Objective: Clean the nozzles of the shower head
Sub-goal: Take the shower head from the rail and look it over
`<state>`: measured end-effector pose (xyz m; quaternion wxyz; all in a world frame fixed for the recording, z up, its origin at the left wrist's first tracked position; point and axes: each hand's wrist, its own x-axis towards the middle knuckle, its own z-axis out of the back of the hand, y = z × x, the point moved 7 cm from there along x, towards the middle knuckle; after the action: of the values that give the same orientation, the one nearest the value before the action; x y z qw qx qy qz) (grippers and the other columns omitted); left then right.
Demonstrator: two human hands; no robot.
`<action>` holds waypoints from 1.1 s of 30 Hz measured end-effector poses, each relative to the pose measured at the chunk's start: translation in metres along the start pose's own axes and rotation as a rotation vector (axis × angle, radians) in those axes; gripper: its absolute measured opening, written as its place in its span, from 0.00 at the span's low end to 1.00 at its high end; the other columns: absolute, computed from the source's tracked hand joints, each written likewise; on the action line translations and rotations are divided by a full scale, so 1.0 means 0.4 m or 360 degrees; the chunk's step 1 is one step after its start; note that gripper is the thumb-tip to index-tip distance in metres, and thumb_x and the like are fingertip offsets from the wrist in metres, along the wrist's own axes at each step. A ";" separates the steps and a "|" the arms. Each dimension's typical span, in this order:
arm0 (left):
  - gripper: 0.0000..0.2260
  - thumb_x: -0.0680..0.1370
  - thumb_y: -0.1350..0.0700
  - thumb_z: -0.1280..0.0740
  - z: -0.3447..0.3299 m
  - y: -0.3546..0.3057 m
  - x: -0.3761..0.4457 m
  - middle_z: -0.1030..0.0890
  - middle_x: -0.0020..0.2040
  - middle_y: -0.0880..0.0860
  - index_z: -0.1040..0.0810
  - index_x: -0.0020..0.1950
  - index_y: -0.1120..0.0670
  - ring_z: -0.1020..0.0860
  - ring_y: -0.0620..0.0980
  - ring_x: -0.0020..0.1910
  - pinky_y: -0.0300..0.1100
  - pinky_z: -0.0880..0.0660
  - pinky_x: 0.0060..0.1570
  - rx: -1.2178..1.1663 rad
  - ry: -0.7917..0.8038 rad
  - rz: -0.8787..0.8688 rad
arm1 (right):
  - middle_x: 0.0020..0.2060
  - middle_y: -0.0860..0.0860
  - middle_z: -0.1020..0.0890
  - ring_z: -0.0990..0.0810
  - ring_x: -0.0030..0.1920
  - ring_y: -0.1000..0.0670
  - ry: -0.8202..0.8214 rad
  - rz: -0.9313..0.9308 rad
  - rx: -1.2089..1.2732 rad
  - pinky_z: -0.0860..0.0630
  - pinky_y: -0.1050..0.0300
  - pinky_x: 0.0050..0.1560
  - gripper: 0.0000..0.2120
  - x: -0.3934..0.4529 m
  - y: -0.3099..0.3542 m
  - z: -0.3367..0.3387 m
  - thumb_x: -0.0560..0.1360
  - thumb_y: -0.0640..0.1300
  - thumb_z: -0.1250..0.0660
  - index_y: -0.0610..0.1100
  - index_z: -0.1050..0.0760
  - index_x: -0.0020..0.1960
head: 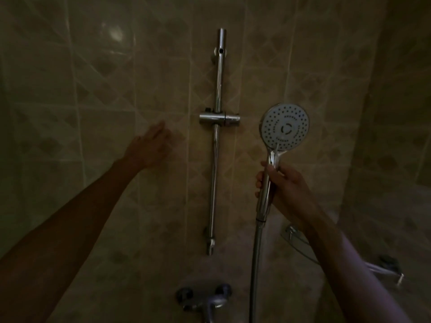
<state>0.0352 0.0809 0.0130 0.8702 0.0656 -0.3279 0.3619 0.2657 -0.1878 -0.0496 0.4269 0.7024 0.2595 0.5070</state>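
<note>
Right hand grips shower head; left hand apart.

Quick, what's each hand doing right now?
Left hand: open, empty, by the wall tiles.
Right hand: closed around the shower head handle.

Round shower head upright, nozzle face toward cam (chrome handle below).

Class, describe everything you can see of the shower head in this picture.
The shower head is round, with a pale face dotted with rings of dark nozzles around a central ring. Its shiny chrome handle is gripped by the right hand, face toward the camera, upright, off its holder. A metal hose hangs below.
</note>
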 end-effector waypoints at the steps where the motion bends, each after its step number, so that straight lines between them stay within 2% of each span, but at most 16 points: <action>1: 0.24 0.81 0.53 0.40 -0.007 0.009 -0.021 0.44 0.79 0.55 0.39 0.77 0.55 0.42 0.57 0.77 0.58 0.42 0.74 -0.0140 0.0056 0.0054 | 0.40 0.45 0.20 0.21 0.41 0.47 -0.0015 -0.0029 0.0038 0.23 0.47 0.43 0.11 -0.027 -0.019 -0.001 0.80 0.46 0.39 0.42 0.26 0.59; 4: 0.19 0.80 0.57 0.36 -0.040 0.022 -0.114 0.29 0.72 0.60 0.28 0.70 0.60 0.29 0.58 0.70 0.47 0.34 0.68 -0.0430 0.0132 0.0238 | 0.40 0.45 0.21 0.22 0.41 0.47 -0.0042 -0.0118 0.0131 0.24 0.48 0.43 0.12 -0.099 -0.074 -0.012 0.80 0.45 0.39 0.39 0.27 0.60; 6: 0.14 0.79 0.58 0.34 -0.083 0.011 -0.210 0.22 0.64 0.60 0.22 0.64 0.60 0.24 0.57 0.64 0.43 0.31 0.63 -0.0619 0.0143 0.0374 | 0.40 0.44 0.22 0.22 0.41 0.48 -0.0064 -0.0188 0.0174 0.24 0.49 0.43 0.13 -0.140 -0.112 -0.026 0.80 0.46 0.39 0.38 0.28 0.60; 8: 0.09 0.78 0.61 0.33 -0.147 -0.033 -0.324 0.18 0.55 0.57 0.19 0.56 0.60 0.21 0.55 0.57 0.39 0.28 0.56 -0.0883 0.0197 0.0420 | 0.40 0.44 0.22 0.22 0.41 0.48 -0.0084 -0.0266 0.0220 0.24 0.49 0.43 0.13 -0.178 -0.155 -0.043 0.80 0.46 0.39 0.39 0.28 0.59; 9: 0.06 0.78 0.62 0.33 -0.182 -0.066 -0.388 0.17 0.50 0.54 0.18 0.52 0.58 0.20 0.52 0.52 0.35 0.27 0.51 -0.1030 0.0252 0.0438 | 0.40 0.44 0.22 0.22 0.41 0.48 -0.0090 -0.0304 0.0245 0.24 0.49 0.43 0.12 -0.196 -0.176 -0.052 0.80 0.46 0.38 0.39 0.27 0.59; 11: 0.07 0.78 0.64 0.34 -0.253 -0.140 -0.512 0.18 0.45 0.50 0.19 0.46 0.53 0.20 0.42 0.44 0.27 0.27 0.42 -0.1299 0.0370 0.0483 | 0.39 0.44 0.22 0.22 0.40 0.48 -0.0098 -0.0376 0.0281 0.24 0.49 0.42 0.12 -0.231 -0.220 -0.069 0.80 0.47 0.38 0.40 0.27 0.58; 13: 0.10 0.78 0.66 0.35 -0.325 -0.209 -0.633 0.17 0.42 0.50 0.19 0.43 0.52 0.20 0.42 0.42 0.34 0.25 0.44 -0.1611 0.0461 0.0621 | 0.39 0.44 0.21 0.22 0.40 0.47 -0.0078 -0.0440 0.0270 0.24 0.49 0.42 0.12 -0.264 -0.266 -0.087 0.79 0.48 0.37 0.41 0.26 0.57; 15: 0.08 0.78 0.66 0.36 -0.380 -0.271 -0.738 0.17 0.43 0.53 0.19 0.45 0.55 0.19 0.50 0.45 0.47 0.24 0.51 -0.1934 0.0495 0.0841 | 0.39 0.45 0.21 0.21 0.40 0.47 -0.0068 -0.0505 0.0236 0.24 0.49 0.41 0.12 -0.299 -0.312 -0.104 0.78 0.49 0.36 0.41 0.25 0.56; 17: 0.07 0.80 0.62 0.36 -0.404 -0.334 -0.819 0.17 0.44 0.56 0.19 0.52 0.61 0.19 0.53 0.45 0.47 0.23 0.52 -0.2135 0.0534 0.0965 | 0.39 0.45 0.21 0.22 0.40 0.47 -0.0086 -0.0537 0.0201 0.26 0.50 0.38 0.14 -0.332 -0.349 -0.117 0.78 0.50 0.35 0.40 0.25 0.55; 20: 0.09 0.81 0.59 0.38 -0.418 -0.409 -0.907 0.18 0.43 0.55 0.20 0.52 0.61 0.19 0.50 0.42 0.39 0.22 0.47 -0.2242 0.0620 0.1003 | 0.38 0.45 0.20 0.21 0.39 0.47 -0.0114 -0.0576 0.0178 0.28 0.51 0.37 0.17 -0.374 -0.398 -0.132 0.75 0.53 0.33 0.40 0.24 0.53; 22: 0.09 0.82 0.61 0.40 -0.431 -0.436 -0.946 0.20 0.40 0.58 0.23 0.53 0.66 0.20 0.45 0.36 0.33 0.23 0.40 -0.2295 0.0593 0.1042 | 0.38 0.44 0.19 0.21 0.38 0.46 -0.0143 -0.0627 0.0182 0.27 0.51 0.38 0.16 -0.400 -0.427 -0.135 0.73 0.55 0.32 0.42 0.22 0.50; 24: 0.08 0.81 0.64 0.40 -0.441 -0.448 -0.980 0.22 0.37 0.57 0.24 0.51 0.68 0.21 0.43 0.32 0.34 0.24 0.37 -0.2303 0.0548 0.1108 | 0.38 0.43 0.19 0.21 0.38 0.45 -0.0174 -0.0688 0.0144 0.26 0.51 0.36 0.14 -0.426 -0.454 -0.132 0.73 0.55 0.32 0.44 0.21 0.46; 27: 0.06 0.80 0.64 0.38 -0.453 -0.449 -1.031 0.22 0.34 0.52 0.24 0.45 0.63 0.25 0.42 0.31 0.33 0.28 0.36 -0.2197 0.0483 0.1134 | 0.39 0.42 0.19 0.21 0.38 0.44 -0.0238 -0.0765 0.0173 0.26 0.53 0.35 0.11 -0.460 -0.483 -0.132 0.75 0.51 0.32 0.43 0.20 0.44; 29: 0.08 0.80 0.64 0.38 -0.457 -0.448 -1.057 0.23 0.32 0.50 0.24 0.43 0.60 0.26 0.38 0.28 0.30 0.30 0.33 -0.2136 0.0429 0.1199 | 0.39 0.42 0.20 0.20 0.35 0.47 -0.0324 -0.0811 0.0254 0.25 0.55 0.32 0.11 -0.481 -0.496 -0.131 0.76 0.48 0.32 0.40 0.21 0.47; 31: 0.08 0.80 0.63 0.37 -0.462 -0.453 -1.073 0.25 0.30 0.49 0.24 0.41 0.59 0.28 0.37 0.26 0.28 0.31 0.30 -0.2126 0.0390 0.1255 | 0.37 0.41 0.21 0.21 0.33 0.47 -0.0368 -0.0831 0.0273 0.25 0.56 0.30 0.16 -0.495 -0.503 -0.130 0.76 0.48 0.33 0.34 0.23 0.49; 33: 0.09 0.81 0.62 0.38 -0.462 -0.462 -1.084 0.27 0.29 0.48 0.23 0.42 0.59 0.30 0.38 0.25 0.28 0.34 0.28 -0.2132 0.0354 0.1276 | 0.34 0.41 0.22 0.23 0.32 0.48 -0.0373 -0.0837 0.0284 0.25 0.57 0.29 0.15 -0.504 -0.503 -0.130 0.78 0.47 0.35 0.33 0.24 0.49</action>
<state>0.0296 -0.2434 -0.3757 0.5552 -0.6325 -0.3858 0.3781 0.1601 -0.2302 -0.3158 0.5071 0.6996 0.4251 0.2696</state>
